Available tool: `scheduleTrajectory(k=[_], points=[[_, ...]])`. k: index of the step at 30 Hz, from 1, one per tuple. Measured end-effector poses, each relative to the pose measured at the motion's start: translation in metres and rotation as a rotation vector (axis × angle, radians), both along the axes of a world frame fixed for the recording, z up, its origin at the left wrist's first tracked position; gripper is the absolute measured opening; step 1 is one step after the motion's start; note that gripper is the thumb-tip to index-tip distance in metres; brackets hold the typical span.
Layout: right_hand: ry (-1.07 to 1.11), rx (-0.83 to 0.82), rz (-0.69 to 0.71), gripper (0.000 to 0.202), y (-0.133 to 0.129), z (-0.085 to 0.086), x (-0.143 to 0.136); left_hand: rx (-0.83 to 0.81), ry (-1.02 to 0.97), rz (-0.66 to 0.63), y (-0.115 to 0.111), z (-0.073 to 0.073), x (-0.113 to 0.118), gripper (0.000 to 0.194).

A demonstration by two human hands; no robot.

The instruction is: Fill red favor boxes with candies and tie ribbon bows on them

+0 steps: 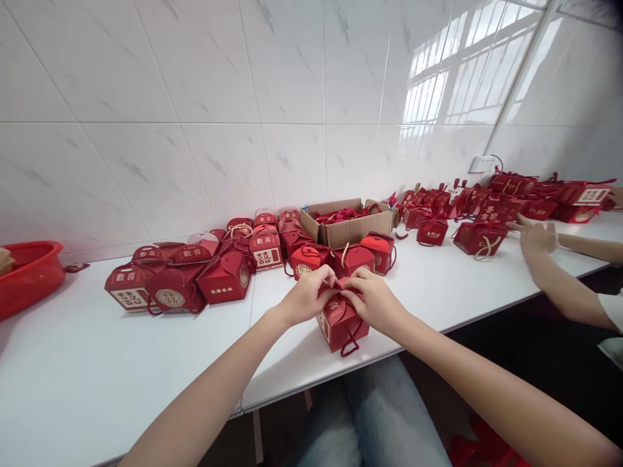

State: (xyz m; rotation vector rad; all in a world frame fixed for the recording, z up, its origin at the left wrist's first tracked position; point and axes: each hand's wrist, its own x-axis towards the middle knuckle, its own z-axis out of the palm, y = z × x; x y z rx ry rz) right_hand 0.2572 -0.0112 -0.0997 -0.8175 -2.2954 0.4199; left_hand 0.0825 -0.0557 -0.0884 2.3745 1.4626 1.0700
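A small red gift box (343, 327) with gold print stands at the table's front edge, a dark red cord loop hanging down its near side. Both my hands meet over its top. My left hand (309, 295) pinches dark red ribbon from the left, thumb and fingers pressed together. From the right, my right hand (374, 301) pinches the same ribbon (339, 285). My fingers partly cover the ribbon and the box's top flaps, so whether there is a knot cannot be made out.
Behind the box sits an open cardboard box (357, 228) of red ribbons. Several red gift boxes (224, 279) stand at left, near a red plastic basin (34, 275). More crowd the right, where another person's hand (538, 237) reaches over the white table (195, 370).
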Motion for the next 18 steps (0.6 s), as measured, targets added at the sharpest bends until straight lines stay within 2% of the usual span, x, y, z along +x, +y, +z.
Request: scheduleTrajectory(k=[2,4,7,9,11,14,16,18], points=[[-0.032,-0.055,-0.014,0.020,0.002,0.002,0.001,0.032,0.052,-0.014,0.001,-0.001,0.000,0.011],[-0.018,-0.205,0.016,0.020,0.005,0.006,0.004,0.068,0.091,-0.028,0.002,-0.002,0.000,0.015],[0.075,-0.514,0.218,0.027,0.007,0.012,0.008,0.111,0.105,-0.047,0.003,-0.006,-0.001,0.017],[0.164,-0.638,0.310,0.028,0.006,0.012,0.009,0.129,0.088,-0.057,0.006,-0.010,-0.001,0.015],[0.275,-0.700,0.278,0.030,0.005,0.008,0.007,0.137,0.054,-0.048,0.009,-0.011,-0.001,0.012],[0.411,-0.774,0.118,0.034,0.004,-0.002,0.002,0.137,-0.012,0.042,0.009,-0.008,-0.002,0.015],[0.439,-0.776,0.054,0.033,0.004,-0.007,0.000,0.105,-0.042,0.097,0.005,-0.004,-0.002,0.013],[0.429,-0.735,0.047,0.031,0.004,-0.011,0.000,0.041,-0.042,0.089,-0.001,0.000,-0.002,0.009]])
